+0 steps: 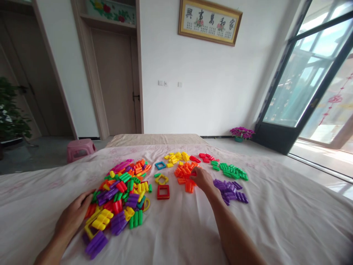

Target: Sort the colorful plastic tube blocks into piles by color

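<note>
Right to left, 家和萬事興 on the gold-framed wall picture (210, 23), smaller lines (189, 25) illegible

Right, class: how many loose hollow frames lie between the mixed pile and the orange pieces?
3: a blue frame farthest away, a yellow frame in the middle, and a red frame nearest the camera. More may be hidden in the mixed pile.

Right hand (202, 178) farther forward than left hand (74, 212)
</note>
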The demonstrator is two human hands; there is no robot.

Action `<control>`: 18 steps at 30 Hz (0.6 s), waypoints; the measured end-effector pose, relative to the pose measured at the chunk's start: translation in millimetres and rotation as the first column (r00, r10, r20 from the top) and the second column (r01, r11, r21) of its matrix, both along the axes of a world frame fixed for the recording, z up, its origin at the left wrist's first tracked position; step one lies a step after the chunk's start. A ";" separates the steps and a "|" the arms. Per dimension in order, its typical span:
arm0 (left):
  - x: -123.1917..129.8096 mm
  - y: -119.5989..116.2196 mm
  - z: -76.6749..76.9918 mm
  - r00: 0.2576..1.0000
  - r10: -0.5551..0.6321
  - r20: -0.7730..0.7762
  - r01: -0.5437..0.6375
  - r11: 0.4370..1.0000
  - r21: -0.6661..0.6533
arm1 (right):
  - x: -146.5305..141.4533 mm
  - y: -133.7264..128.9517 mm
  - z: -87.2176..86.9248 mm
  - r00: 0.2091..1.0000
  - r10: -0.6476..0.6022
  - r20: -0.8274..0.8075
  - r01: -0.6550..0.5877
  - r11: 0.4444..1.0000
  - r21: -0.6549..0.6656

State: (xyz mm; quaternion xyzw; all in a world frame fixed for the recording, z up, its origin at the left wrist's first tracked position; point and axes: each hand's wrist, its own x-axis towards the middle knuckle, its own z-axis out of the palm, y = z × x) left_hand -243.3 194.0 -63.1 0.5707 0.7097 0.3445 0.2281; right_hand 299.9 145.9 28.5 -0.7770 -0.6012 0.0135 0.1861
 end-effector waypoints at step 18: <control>11.0 -95.8 -15.1 0.841 -0.453 -0.295 0.539 0.748 0.387 | -100.8 -18.4 -39.8 0.758 0.626 -0.185 -0.559 0.769 0.310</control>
